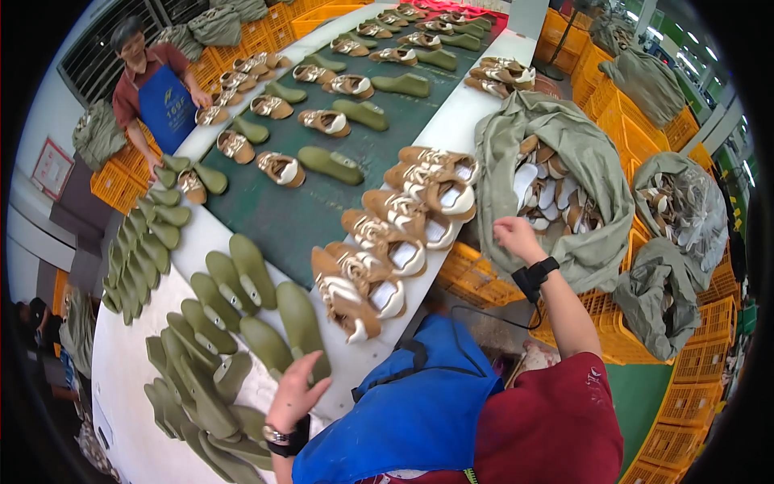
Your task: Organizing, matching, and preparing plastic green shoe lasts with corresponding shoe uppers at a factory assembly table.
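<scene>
My left hand (297, 392) hovers over the near end of the table with fingers spread, holding nothing. It is right beside green shoe lasts (297, 319), several of which lie grouped there; whether it touches the closest one I cannot tell. Out to the right, my right hand (518, 239) has its fingers curled in, and no object shows in it. That hand is at the near rim of a grey-green cloth sack (601, 202) filled with brown and white shoe uppers (556, 189). Between my hands, brown lace-up shoe uppers (383, 234) stand in rows on the white table edge.
A green conveyor belt (266, 214) carries pairs of uppers and lasts away from me. Across it a co-worker (165, 89) in a blue apron reaches to lasts and shoes. Yellow crates (476, 278) support the sack; a black cable (492, 310) hangs by my right wrist.
</scene>
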Available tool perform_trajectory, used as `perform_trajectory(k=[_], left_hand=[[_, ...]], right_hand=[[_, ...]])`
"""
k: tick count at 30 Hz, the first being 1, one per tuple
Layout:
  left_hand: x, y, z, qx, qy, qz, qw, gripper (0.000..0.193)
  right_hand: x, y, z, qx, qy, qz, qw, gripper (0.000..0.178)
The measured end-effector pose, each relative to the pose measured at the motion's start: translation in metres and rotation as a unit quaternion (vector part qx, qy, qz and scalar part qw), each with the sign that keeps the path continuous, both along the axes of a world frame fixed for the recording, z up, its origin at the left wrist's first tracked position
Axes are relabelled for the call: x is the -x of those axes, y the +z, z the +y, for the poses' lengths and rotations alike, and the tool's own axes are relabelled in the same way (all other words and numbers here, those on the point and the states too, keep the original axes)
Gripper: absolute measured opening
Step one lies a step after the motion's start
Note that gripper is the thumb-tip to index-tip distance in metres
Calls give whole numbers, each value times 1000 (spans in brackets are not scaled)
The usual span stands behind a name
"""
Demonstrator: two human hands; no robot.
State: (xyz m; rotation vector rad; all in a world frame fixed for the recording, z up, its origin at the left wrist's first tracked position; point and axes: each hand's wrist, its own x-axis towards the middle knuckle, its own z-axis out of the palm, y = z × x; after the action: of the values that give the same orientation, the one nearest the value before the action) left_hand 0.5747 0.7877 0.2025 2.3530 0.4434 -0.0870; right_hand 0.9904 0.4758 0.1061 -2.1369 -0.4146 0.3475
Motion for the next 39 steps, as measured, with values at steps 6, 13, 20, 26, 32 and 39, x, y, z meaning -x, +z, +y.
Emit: perform_trajectory(k=[6,13,20,26,32,39], left_hand=[[-121,-8,-61,32,-23,-9,999,52],[-248,15,-92,-22,-104,19,994,51],[-312,28,-107,-29,-181,15,983,50],[-343,23,-109,122,-162,33,979,55],[-367,22,-116,645,-96,64,755,80],[-315,1,-80,732,106,90,667,64]], right_hand=[[-141,-121,-113,-75,-271,329,902,21],[-165,-194,-64,-273,-196,466,819,30],[-144,-119,-99,-341,-162,409,831,20],[-91,-22,-112,-60,-92,-51,993,32],[-89,74,-64,-19,70,-395,916,42],[-104,113,18,-4,244,-431,869,37]])
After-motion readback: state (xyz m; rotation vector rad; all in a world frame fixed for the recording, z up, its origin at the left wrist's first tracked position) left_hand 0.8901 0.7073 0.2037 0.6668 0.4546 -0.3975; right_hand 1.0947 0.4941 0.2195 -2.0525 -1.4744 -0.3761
